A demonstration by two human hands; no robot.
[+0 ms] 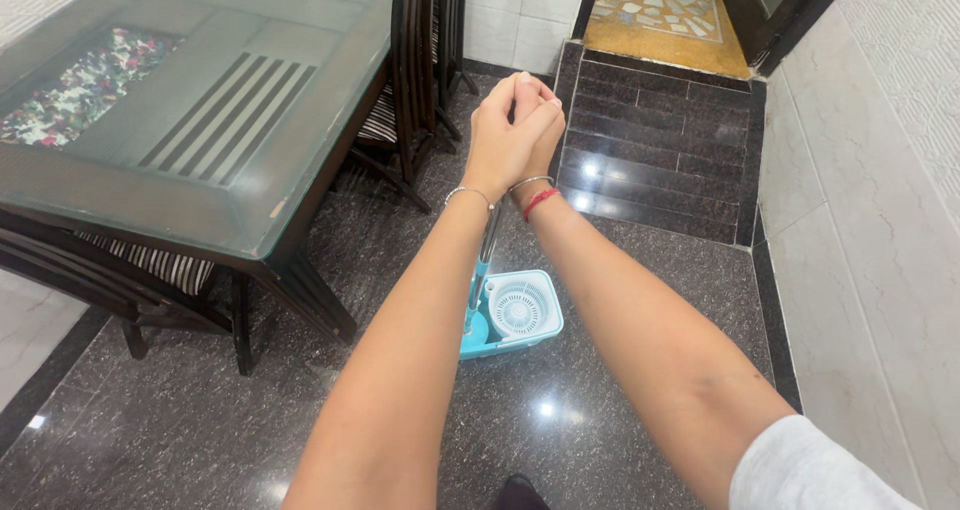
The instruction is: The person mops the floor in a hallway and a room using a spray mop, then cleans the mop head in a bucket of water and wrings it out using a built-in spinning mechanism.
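Mop handle [487, 255] clenched by left hand [497, 142] and right hand [538, 120], bucket [512, 313] below.

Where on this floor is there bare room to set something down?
Bare floor lies between the bucket and the steps, and toward the right wall. It is crowded left, under the table among the chairs.

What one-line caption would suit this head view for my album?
Both hands, left hand and right hand, clasp a mop handle above a turquoise spin bucket.
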